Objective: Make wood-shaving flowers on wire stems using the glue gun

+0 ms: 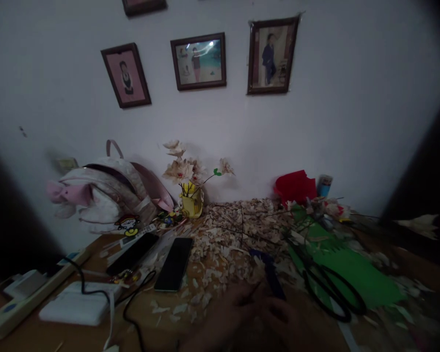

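Low in the middle of the dim head view, my left hand (pixel 225 310) is closed, with a thin dark stem (pixel 255 289) rising from its fingertips. My right hand (pixel 280 315) is close beside it with fingers curled together; shadow hides what they pinch, if anything. Just beyond the hands lies a dark blue tool with a bent top (pixel 272 276), its kind unclear. To the right, black-handled scissors (pixel 346 296) rest across a green sheet (pixel 370 278). Pale dry scraps (pixel 220 244) cover the table in front of my hands.
Two dark phones (pixel 174 264) (pixel 134 254), a white box (pixel 77 303), black cables and a power strip (pixel 25 308) occupy the left. Behind stand a backpack (pixel 110 190) and a yellow pot (pixel 192 203) of handmade flowers. Red material (pixel 295 188) and more flowers (pixel 333 209) lie back right.
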`<state>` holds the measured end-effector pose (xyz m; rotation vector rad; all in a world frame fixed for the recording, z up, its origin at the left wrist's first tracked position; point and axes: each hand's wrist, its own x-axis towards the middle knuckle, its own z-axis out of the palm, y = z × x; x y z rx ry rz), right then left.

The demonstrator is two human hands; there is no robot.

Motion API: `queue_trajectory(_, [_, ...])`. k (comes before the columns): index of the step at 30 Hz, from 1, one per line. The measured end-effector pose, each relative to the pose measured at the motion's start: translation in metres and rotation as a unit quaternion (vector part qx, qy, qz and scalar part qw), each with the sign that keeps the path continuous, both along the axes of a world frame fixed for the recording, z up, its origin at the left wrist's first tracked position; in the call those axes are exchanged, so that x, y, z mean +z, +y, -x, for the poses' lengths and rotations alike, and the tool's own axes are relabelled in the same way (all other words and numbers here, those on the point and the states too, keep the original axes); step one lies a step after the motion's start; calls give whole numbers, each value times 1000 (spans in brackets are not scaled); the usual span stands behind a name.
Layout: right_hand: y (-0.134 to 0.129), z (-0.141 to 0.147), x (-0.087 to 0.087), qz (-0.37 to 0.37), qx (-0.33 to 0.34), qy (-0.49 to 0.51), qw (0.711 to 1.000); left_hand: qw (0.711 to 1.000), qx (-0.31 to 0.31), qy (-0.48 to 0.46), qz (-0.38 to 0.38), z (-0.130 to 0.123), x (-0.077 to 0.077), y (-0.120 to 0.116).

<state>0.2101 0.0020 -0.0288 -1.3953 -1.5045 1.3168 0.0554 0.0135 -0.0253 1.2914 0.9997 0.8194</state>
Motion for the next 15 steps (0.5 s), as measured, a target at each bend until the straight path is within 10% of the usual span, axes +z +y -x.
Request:
queue_trajectory(7, [3,-4,-9,24,42,9,999,987,7,-120,109,-5,19,-13])
queue_trajectory(15, [4,-5,-24,28,33,87,995,993,8,-94,65,0,-4,3])
